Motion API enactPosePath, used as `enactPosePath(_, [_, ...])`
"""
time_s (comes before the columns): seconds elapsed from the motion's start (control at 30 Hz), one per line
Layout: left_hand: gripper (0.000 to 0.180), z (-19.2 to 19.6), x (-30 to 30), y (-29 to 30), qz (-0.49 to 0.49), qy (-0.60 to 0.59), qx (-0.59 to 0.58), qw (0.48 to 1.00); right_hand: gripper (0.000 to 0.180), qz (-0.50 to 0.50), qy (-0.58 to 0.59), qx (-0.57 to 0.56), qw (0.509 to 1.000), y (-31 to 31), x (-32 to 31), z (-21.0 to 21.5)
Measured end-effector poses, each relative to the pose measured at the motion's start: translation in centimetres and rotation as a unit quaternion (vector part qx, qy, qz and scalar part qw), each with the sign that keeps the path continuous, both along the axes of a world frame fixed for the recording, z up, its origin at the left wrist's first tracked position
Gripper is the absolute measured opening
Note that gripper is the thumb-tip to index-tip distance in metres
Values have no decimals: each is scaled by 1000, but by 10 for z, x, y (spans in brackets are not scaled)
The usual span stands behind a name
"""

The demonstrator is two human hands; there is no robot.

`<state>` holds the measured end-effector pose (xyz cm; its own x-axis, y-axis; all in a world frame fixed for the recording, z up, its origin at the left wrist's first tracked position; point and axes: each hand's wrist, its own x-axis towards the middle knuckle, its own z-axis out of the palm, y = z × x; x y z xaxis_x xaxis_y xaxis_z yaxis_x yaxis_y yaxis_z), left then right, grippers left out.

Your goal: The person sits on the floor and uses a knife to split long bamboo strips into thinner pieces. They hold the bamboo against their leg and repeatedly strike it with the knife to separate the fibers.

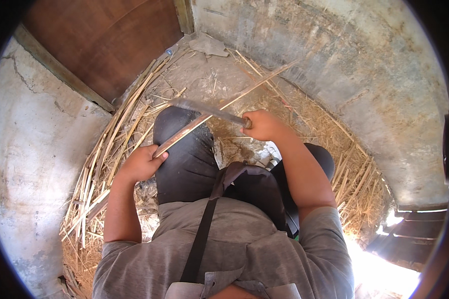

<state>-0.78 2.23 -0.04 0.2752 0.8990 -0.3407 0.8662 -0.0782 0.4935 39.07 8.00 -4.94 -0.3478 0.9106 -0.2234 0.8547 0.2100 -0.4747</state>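
Note:
My left hand point(145, 163) is closed round the near end of a long split strip of bamboo or wood point(234, 97). The strip slants up and away to the right, over my left knee, toward the far wall. In my right hand point(262, 124) is the handle of a large knife point(204, 107), gripped in a fist. Its blade points left and crosses the strip above my knee, looking slightly blurred. Whether the edge bites into the strip I cannot tell.
Long thin strips point(107, 154) lie bundled along the left wall. Shavings point(359, 194) cover the floor at the right and beside the far wall point(329, 55). A brown door panel point(102, 42) stands at the far left. A dark bag point(249, 184) rests on my lap.

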Motion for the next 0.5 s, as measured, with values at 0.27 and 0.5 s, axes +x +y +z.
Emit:
enactPosePath(0.27, [36,-2,7,-8,1,43,65,997,59,-146,61,6,987,18,37,-25])
enactPosePath(0.5, [36,2,6,-5,-1,27,51,998,58,-9,19,-19,1000,-1,1,3])
